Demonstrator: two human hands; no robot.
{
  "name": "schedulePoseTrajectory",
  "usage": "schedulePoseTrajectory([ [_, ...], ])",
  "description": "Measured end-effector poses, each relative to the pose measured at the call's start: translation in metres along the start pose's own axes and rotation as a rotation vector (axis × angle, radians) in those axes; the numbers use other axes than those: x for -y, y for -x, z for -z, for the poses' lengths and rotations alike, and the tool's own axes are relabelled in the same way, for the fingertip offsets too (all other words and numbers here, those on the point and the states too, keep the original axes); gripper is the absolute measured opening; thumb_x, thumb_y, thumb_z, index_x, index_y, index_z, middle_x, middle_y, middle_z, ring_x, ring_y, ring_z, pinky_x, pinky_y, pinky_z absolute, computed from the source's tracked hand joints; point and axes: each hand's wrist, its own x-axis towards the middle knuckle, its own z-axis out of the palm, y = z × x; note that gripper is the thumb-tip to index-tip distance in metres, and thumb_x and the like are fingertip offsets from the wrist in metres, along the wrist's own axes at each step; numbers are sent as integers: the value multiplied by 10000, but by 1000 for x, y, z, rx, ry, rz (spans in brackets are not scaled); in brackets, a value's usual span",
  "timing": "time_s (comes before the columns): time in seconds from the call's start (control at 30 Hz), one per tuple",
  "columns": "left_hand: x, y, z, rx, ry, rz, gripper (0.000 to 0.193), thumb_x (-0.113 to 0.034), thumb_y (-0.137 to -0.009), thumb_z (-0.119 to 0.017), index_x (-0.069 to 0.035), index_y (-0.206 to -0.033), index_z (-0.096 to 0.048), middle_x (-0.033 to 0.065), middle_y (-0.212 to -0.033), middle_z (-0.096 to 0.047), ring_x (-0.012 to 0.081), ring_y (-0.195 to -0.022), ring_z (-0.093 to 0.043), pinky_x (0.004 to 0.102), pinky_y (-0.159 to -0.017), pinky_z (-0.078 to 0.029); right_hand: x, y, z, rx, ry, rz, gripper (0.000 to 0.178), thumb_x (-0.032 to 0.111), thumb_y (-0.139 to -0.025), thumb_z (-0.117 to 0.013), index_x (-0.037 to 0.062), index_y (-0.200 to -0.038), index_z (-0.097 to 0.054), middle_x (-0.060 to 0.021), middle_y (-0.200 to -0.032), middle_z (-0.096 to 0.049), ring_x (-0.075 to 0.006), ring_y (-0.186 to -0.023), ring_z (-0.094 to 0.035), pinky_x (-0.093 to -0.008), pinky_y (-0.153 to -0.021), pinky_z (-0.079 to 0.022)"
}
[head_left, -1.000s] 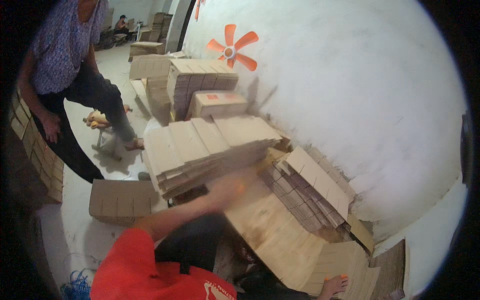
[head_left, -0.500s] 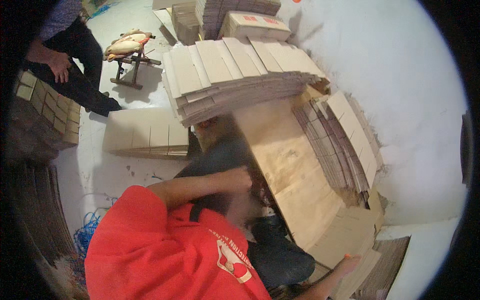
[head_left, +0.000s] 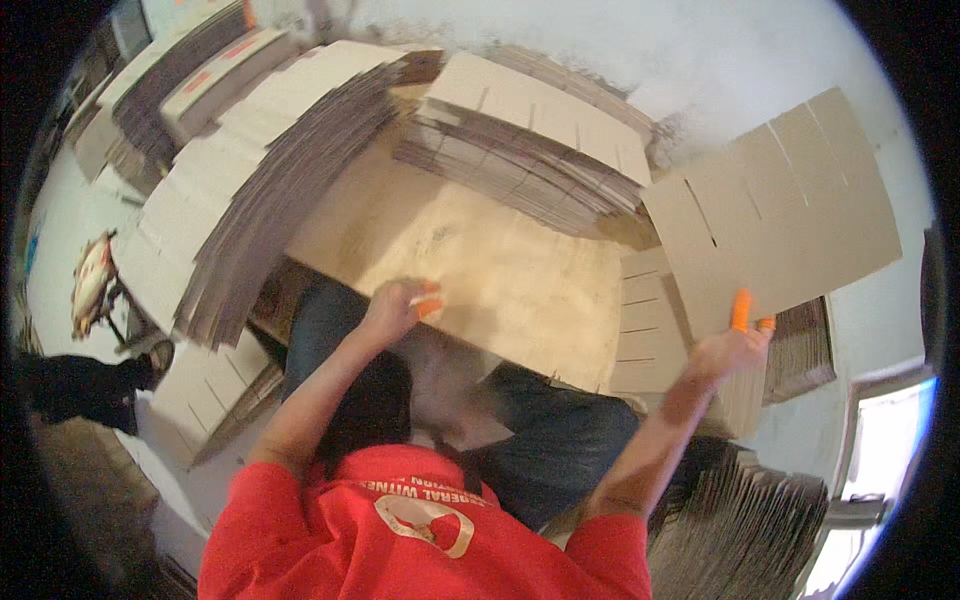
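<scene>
In my right hand (head_left: 735,350) is a slotted cardboard sheet (head_left: 785,205), gripped by its near edge and raised at the right. The sheet is flat brown card with several narrow slits. Orange covers wrap some fingers on both hands. My left hand (head_left: 398,310) hovers by the near edge of a wooden board (head_left: 470,270), its fingers loosely bent and slightly apart, with nothing visible in them. Under the raised sheet, a stack of slotted cardboard (head_left: 640,325) lies at the board's right end.
A long cardboard stack (head_left: 290,150) fans out at the left, and another slotted stack (head_left: 545,110) lies along the board's far side. More cardboard (head_left: 740,520) stands at lower right. A small stool (head_left: 98,285) bears a cushion-like bundle. Another person's leg (head_left: 85,390) shows at far left.
My view has swung to the right. My right hand has lifted a cardboard sheet from the stack at the right. My left hand has moved from near my lap to the board's edge.
</scene>
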Motion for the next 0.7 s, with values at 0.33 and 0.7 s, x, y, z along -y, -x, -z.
schedulePoseTrajectory([
  [0.33,-70,-255,-27,-214,-342,-425,626,-279,-849,-698,-95,-1384,-429,116,-1377,-473,371,-1312,-383,492,-1048,-367,-27,15,-60,93,45,-370,379,286,-925,-565,-16,-1155,-557,-213,-1217,-539,-256,-953,-563,-368,-843,-472],
  [0.7,-105,-357,-115,165,-857,-528,373,-222,-862,-633,-19,-1167,-565,134,-1222,-566,316,-1163,-487,487,-912,-432,-61,35,-67,167,-187,-612,222,117,-794,-768,48,-950,-626,4,-754,-577,-59,-454,-407,-229,-366,-290],
])
